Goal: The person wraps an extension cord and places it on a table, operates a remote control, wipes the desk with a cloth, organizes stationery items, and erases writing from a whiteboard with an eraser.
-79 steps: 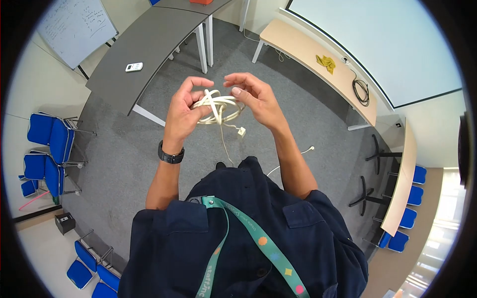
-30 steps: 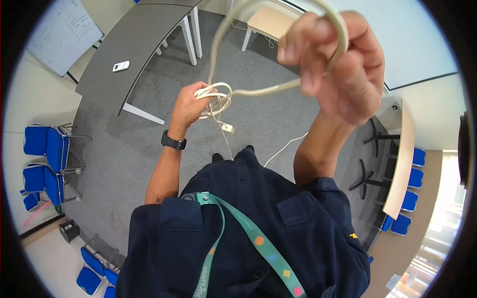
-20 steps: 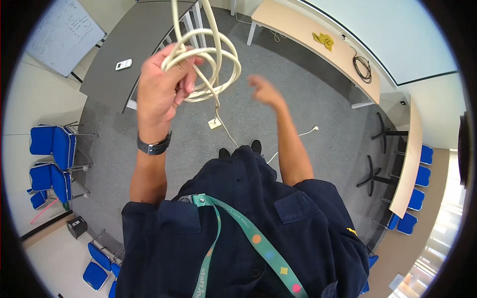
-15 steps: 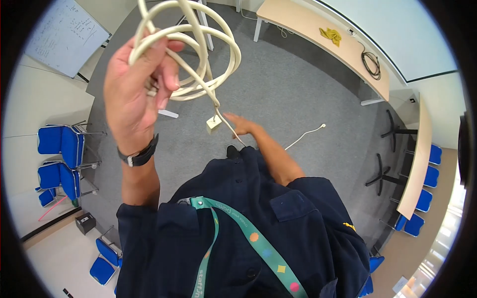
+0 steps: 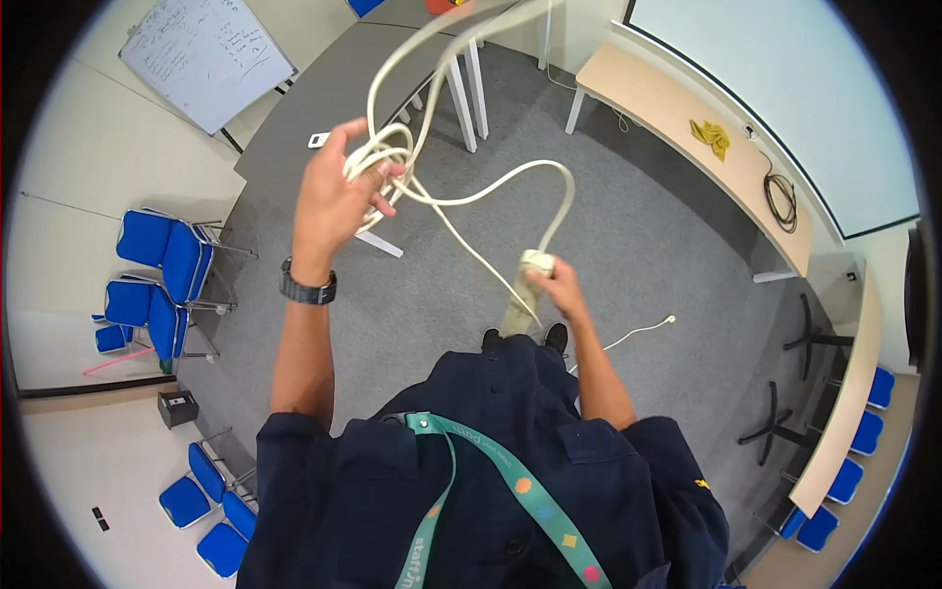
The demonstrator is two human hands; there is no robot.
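My left hand [image 5: 339, 201] is raised at the upper left, its fingers hooked round several loops of a cream-white cable [image 5: 391, 157]. Two larger loops rise from that hand past the top edge of the view, slightly blurred. Lower down, near my shoes, my right hand [image 5: 557, 287] grips the top end of a pale power strip [image 5: 519, 307], which hangs tilted toward my body. One length of cable arcs from the strip's top over to the left hand. Another stretch runs straight down from the bundle across the strip. The strip's lower end is hidden by my shirt.
A white cable end with a plug [image 5: 670, 319] lies on the carpet to the right. Behind the left hand stands a dark table [image 5: 285, 137]. A wooden bench table [image 5: 648, 93] bears a yellow cloth [image 5: 710, 138] and a coiled black cable [image 5: 780, 203]. Blue chairs [image 5: 147, 239] stand at left.
My right hand came from beside my waist and now grips the power strip, which has swung right. The left hand appears lower in view, and its cable loops have loosened and spread upward.
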